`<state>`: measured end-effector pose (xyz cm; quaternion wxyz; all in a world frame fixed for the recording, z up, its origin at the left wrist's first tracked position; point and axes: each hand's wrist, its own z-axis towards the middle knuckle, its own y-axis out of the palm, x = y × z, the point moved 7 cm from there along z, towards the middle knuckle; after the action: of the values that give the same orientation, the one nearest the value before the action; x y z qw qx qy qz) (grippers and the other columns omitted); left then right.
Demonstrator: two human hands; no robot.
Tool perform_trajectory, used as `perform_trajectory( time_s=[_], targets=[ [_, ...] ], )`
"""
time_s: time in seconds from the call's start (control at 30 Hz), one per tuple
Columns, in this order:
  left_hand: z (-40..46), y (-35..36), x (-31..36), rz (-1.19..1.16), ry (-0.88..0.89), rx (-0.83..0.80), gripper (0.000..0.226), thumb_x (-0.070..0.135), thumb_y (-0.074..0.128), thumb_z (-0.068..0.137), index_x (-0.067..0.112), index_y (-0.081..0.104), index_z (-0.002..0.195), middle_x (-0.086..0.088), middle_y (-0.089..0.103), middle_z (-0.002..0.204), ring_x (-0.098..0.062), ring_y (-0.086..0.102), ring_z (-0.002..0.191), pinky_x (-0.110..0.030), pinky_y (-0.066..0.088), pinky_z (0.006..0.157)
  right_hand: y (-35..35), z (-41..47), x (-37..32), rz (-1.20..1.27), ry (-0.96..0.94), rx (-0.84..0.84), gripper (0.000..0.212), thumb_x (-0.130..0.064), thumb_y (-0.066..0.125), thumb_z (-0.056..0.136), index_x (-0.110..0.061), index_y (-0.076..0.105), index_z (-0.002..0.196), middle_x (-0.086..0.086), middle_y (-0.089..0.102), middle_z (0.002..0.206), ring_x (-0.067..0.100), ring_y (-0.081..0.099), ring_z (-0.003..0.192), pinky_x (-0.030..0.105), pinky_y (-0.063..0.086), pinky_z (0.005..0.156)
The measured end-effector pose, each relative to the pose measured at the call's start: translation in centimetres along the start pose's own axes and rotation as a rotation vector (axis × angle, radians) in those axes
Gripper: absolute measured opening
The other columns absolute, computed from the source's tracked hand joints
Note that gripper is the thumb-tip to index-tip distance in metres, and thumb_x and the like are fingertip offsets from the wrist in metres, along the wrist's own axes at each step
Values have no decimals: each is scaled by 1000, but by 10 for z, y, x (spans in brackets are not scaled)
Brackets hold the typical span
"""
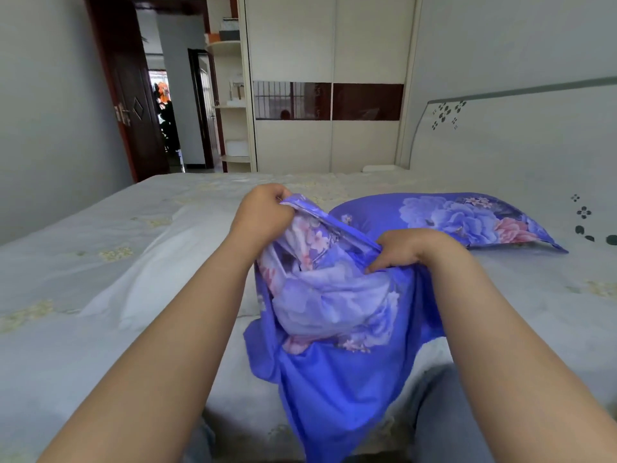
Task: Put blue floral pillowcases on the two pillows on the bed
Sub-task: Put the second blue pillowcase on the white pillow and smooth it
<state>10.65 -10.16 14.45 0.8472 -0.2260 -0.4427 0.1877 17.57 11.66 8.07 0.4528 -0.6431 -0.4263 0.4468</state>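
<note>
Between the two hands, held up over the near edge of the bed (83, 262), hangs the second blue floral pillowcase (334, 329), its open mouth stretched along a line that runs from the left hand (263, 208), higher and farther out, down to the right hand (405, 250), lower and nearer the body. Both sets of fingers are curled tight on the hem: the left pinches the upper corner of the opening, the right grips the lower rim with the thumb pressed on the cloth. The rest of the case droops toward the person's lap. The bare white pillow (160, 262) lies on the bed to the left of the case, its long axis running away from the viewer, so the left hand is nearer to it. The covered pillow (467, 218) rests beyond the right hand by the headboard (517, 145). By my reading, the mouth must turn leftward to meet the bare pillow's end.
</note>
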Motion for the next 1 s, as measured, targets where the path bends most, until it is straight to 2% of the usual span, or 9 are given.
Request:
perform_trajectory(
  time_s=[0.07, 0.17, 0.23, 0.3, 0.4, 0.47, 0.6, 0.67, 1.0],
  targets=[
    [0, -14, 3, 179, 90, -36, 8, 20, 60, 79, 20, 59, 72, 2, 64, 77, -21, 59, 79, -30, 47, 71, -19, 13, 0, 15, 25, 268, 15, -22, 57, 85, -12, 58, 95, 9, 61, 96, 27, 59, 89, 27, 41, 66],
    [-7, -12, -16, 548, 31, -411, 35, 48, 72, 74, 18, 57, 85, 2, 59, 83, -23, 57, 81, -32, 44, 71, -25, 19, -2, 786, -131, 492, 10, -12, 52, 83, -12, 62, 81, 9, 66, 83, 24, 62, 82, 28, 44, 65],
    [-9, -21, -39, 807, -62, -470, 35, 43, 69, 79, 13, 60, 93, -2, 58, 84, -26, 57, 81, -30, 42, 69, -13, 14, -23, 1023, -293, 279, 8, -22, 64, 85, -14, 65, 86, 4, 67, 81, 19, 63, 74, 26, 50, 65],
    [-3, -44, -52, 903, -132, -259, 22, 26, 59, 85, 11, 64, 101, -6, 61, 91, -30, 58, 86, -30, 41, 71, 15, 13, -43, 665, -299, -76, 43, -52, 74, 73, -14, 66, 92, 1, 66, 86, 16, 61, 78, 27, 50, 74],
    [2, -76, -62, 683, -193, 72, 25, 12, 50, 85, 13, 65, 105, -14, 62, 110, -36, 59, 99, -34, 41, 74, 39, 26, -58, 83, -223, -122, 45, -47, 77, 69, -11, 66, 95, 1, 70, 95, 22, 66, 91, 34, 51, 83],
    [2, -91, -71, 477, -241, 139, 28, 7, 47, 82, 14, 64, 103, -15, 63, 108, -36, 58, 100, -35, 42, 76, 40, 36, -77, 264, -248, -42, 38, -37, 75, 75, -12, 64, 102, 4, 69, 102, 23, 67, 95, 36, 52, 85],
    [2, -104, -122, 418, -370, 117, 28, 9, 45, 85, 6, 60, 108, -22, 60, 117, -39, 55, 108, -38, 43, 87, 54, 61, -108, 1200, -227, -27, 29, -47, 58, 87, -22, 59, 103, 5, 57, 123, 17, 61, 95, 34, 48, 92],
    [-3, -98, -159, 493, -466, 47, 33, 17, 42, 89, 7, 56, 117, -21, 54, 127, -39, 51, 115, -40, 41, 93, 56, 86, -107, 1196, -120, 171, 37, -47, 52, 92, -14, 58, 107, 11, 55, 126, 20, 58, 99, 35, 47, 93],
    [-17, -40, -316, 222, -889, -37, 81, 31, 54, 92, 7, 2, 150, -19, 2, 155, -36, 15, 141, -40, 19, 113, 96, 189, -149, 984, 109, 62, 83, -65, 43, 88, 0, 38, 139, 13, 44, 142, 31, 43, 128, 32, 33, 101]
  ],
)
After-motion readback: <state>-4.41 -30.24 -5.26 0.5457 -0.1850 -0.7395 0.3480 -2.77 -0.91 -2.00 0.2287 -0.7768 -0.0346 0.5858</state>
